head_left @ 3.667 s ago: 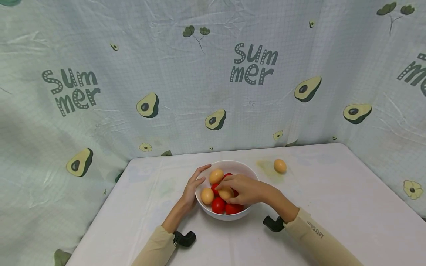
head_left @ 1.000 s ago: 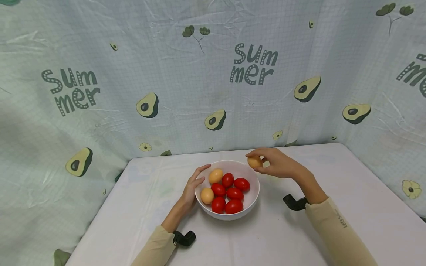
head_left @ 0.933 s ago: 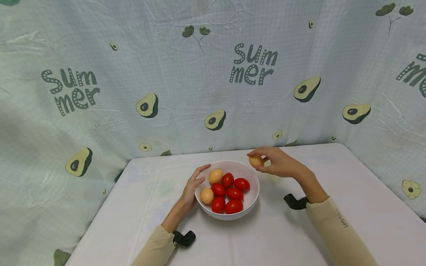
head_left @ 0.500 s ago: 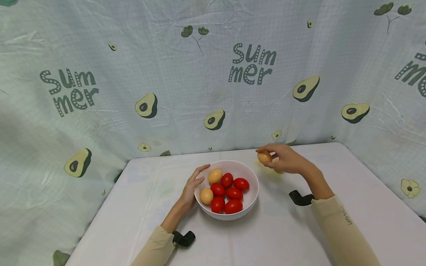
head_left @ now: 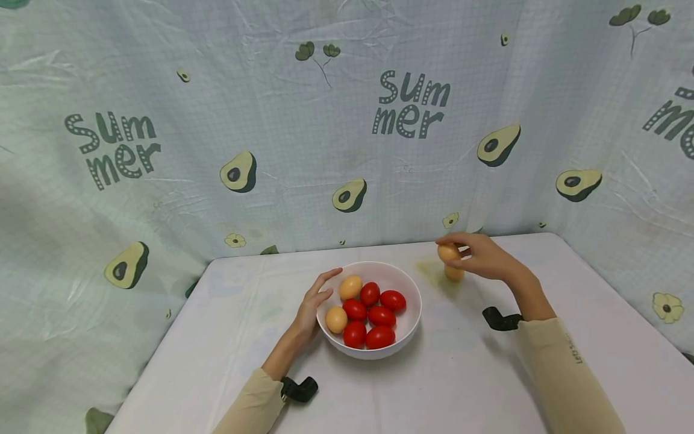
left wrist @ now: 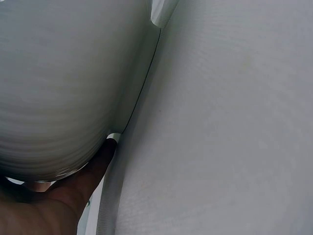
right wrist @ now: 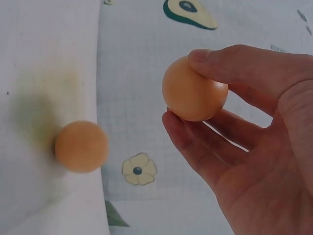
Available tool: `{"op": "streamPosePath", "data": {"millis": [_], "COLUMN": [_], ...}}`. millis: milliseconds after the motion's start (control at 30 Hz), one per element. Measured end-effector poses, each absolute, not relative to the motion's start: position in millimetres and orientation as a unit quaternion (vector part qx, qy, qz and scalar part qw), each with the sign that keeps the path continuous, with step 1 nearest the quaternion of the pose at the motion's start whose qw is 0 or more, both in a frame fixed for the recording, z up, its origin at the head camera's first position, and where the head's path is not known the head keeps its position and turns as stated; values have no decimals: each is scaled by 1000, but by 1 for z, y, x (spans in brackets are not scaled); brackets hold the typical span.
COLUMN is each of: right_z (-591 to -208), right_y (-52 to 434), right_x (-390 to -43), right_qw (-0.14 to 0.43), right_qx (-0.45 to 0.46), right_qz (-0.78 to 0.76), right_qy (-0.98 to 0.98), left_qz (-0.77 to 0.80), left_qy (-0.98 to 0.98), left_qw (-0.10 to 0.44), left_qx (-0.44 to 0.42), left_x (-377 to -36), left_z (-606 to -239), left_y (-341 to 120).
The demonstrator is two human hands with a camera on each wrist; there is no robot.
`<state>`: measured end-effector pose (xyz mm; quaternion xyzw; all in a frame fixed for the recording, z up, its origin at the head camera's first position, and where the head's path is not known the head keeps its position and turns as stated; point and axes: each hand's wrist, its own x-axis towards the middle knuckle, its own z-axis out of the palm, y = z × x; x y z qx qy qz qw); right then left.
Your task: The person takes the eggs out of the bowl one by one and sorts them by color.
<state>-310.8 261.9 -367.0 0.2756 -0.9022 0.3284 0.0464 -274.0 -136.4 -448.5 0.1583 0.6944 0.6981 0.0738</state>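
Observation:
A white bowl (head_left: 413,301) sits mid-table with several red eggs (head_left: 381,316) and two tan eggs (head_left: 350,287) inside. My left hand (head_left: 315,296) rests against the bowl's left side, fingers relaxed; the left wrist view shows its thumb (left wrist: 100,159) under the bowl wall (left wrist: 63,83). My right hand (head_left: 477,256) is right of the bowl near the table's back edge and pinches a tan egg (head_left: 447,252) (right wrist: 194,91) between thumb and fingers. Another tan egg (head_left: 454,273) (right wrist: 80,146) lies on the table just below the held one.
The white table (head_left: 434,386) is walled at the back and sides by a pale cloth (head_left: 271,150) printed with avocados and "Summer". A yellowish stain (head_left: 428,270) marks the tabletop by the lying egg. Black wrist mounts (head_left: 300,389) (head_left: 500,319) sit at both sleeves.
My right hand lifted a tan egg out of the bowl and carried it right and back, to just above the egg lying on the table. The left hand stayed on the bowl.

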Motion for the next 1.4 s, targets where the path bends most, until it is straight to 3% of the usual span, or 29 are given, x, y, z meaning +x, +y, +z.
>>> {"op": "streamPosePath", "data": {"millis": [800, 1400], "right_z": [-402, -430], "right_y": [315, 326], "right_x": [-322, -328], "right_qw": [20, 4], "right_qx": [176, 136], "right_qz": [330, 319], "right_qy": [-927, -938], "left_qz": [700, 693], "left_qy": [693, 700], "left_qw": [74, 70], "left_qx": [157, 154], "left_x": [-273, -272], "left_z": [-449, -449], "left_y": [-136, -135]}}
